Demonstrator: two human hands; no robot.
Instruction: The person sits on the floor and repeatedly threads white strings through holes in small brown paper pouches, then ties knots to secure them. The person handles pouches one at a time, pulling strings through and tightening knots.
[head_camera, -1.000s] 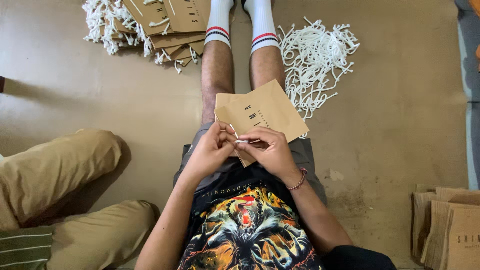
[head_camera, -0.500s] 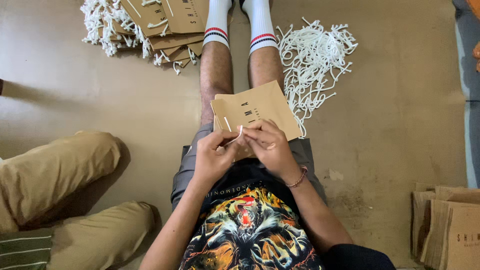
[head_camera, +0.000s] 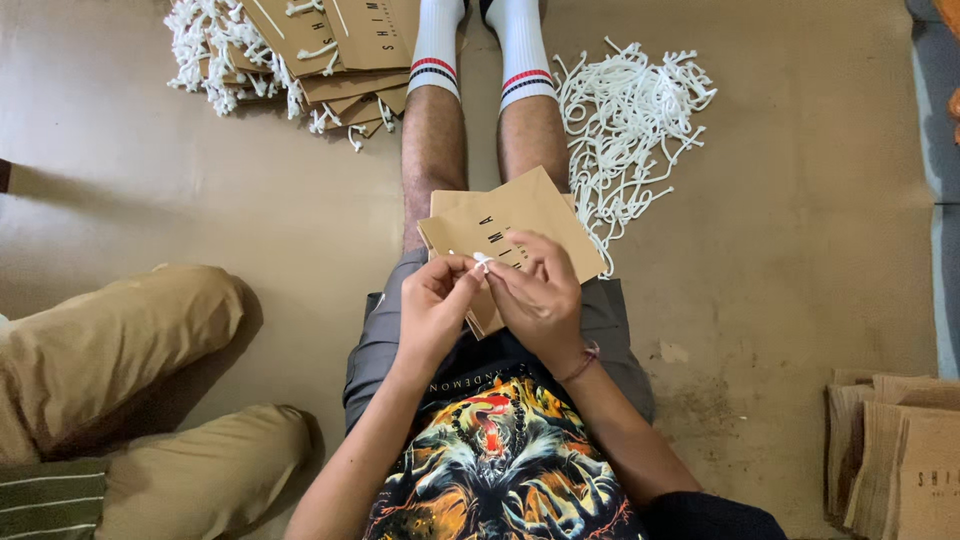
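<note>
1. Head view, progress: you have a flat brown paper bag (head_camera: 505, 232) lying on your lap, its far end over your knees, and you are working a white cord end (head_camera: 481, 260) at its near edge. As far as I can judge, this bag's handle is only partly fitted.
2. Beyond the bag and to its left, a stack of finished bags (head_camera: 340, 45) already carries white handles, so part of the work looks done.
3. Beyond the bag and to its right, a heap of loose white cords (head_camera: 635, 120) lies on the floor (head_camera: 800, 250); near the bag's right, a pile of plain bags (head_camera: 890, 450) waits. Much looks left.
4. Your left hand (head_camera: 432, 305) curls in, fingers (head_camera: 462, 275) pinched shut on the cord end.
5. Your right hand (head_camera: 535, 290) meets it from the other side, fingertips closed on the same cord, wrist bent over the bag.
</note>
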